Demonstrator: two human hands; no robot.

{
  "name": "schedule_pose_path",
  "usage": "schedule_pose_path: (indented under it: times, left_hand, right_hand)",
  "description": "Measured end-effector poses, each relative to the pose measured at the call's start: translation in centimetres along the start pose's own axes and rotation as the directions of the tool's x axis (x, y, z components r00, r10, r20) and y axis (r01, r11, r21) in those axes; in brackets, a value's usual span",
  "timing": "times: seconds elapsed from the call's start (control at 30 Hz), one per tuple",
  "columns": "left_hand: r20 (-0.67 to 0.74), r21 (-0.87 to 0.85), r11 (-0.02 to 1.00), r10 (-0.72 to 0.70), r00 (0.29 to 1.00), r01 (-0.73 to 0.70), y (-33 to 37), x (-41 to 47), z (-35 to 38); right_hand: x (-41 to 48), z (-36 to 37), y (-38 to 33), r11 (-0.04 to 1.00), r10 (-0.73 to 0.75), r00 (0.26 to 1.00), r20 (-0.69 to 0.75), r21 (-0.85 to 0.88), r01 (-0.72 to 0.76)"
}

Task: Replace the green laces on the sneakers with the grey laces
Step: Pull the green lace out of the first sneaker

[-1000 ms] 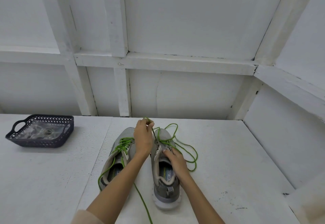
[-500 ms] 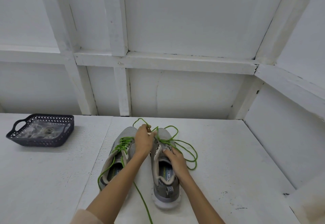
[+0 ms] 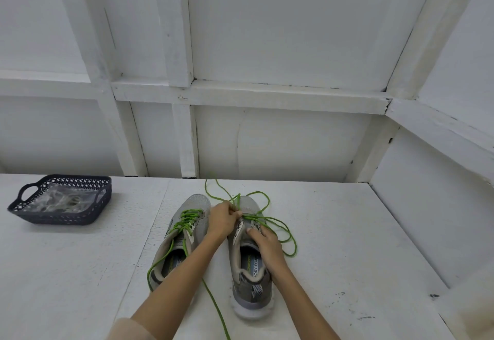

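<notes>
Right now the left hand's fingertips [image 3: 236, 215] pinch the loose green lace [image 3: 287, 228] at the eyelets near the toe of the right sneaker [image 3: 250, 297], with the rest of the left hand [image 3: 223, 220] curled behind them. The right hand [image 3: 266, 244] grips the same sneaker's upper, thumb at the tongue edge and fingers curled over the outer side. From the pinch the lace falls in slack loops over the toe and onto the white table [image 3: 347, 232]. Just beside stands the left sneaker [image 3: 199, 203], its own green lace [image 3: 187, 219] threaded through the eyelets. Well apart at far left, a dark basket [image 3: 61, 219] holds a clear packet [image 3: 58, 200], contents too blurred to name
</notes>
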State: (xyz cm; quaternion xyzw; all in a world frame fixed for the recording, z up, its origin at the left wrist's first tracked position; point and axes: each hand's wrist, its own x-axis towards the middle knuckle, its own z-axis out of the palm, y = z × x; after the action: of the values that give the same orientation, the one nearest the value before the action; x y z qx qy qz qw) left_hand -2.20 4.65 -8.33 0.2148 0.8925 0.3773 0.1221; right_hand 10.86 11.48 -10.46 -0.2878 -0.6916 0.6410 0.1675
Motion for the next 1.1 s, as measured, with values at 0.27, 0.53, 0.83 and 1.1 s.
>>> schedule_pose_path:
  times: [0.27, 0.53, 0.83, 1.1]
  left_hand:
    - [-0.406, -0.313, 0.94, -0.005, 0.914, -0.134, 1.4, 0.7, -1.8]
    - [0.012, 0.031, 0.999, 0.015, 1.0, -0.015, -0.2, 0.9, -0.5]
    - [0.04, -0.238, 0.967, -0.089, 0.995, 0.096, -0.3, 0.3, 0.0]
    - [-0.366, -0.376, 0.925, -0.098, 0.925, -0.05, 0.3, -0.4, -0.3]
  right_hand:
    - [-0.2, -0.1, -0.2, 0.999, 0.024, 1.0, -0.01, -0.023, -0.024]
    - [-0.2, 0.0, -0.2, 0.999, 0.032, 0.999, -0.011, -0.038, -0.033]
    - [-0.5, 0.0, -0.8, 0.999, 0.028, 0.999, -0.023, -0.029, -0.028]
    - [-0.8, -0.1, -1.0, 0.999, 0.032, 0.999, -0.012, -0.019, -0.032]
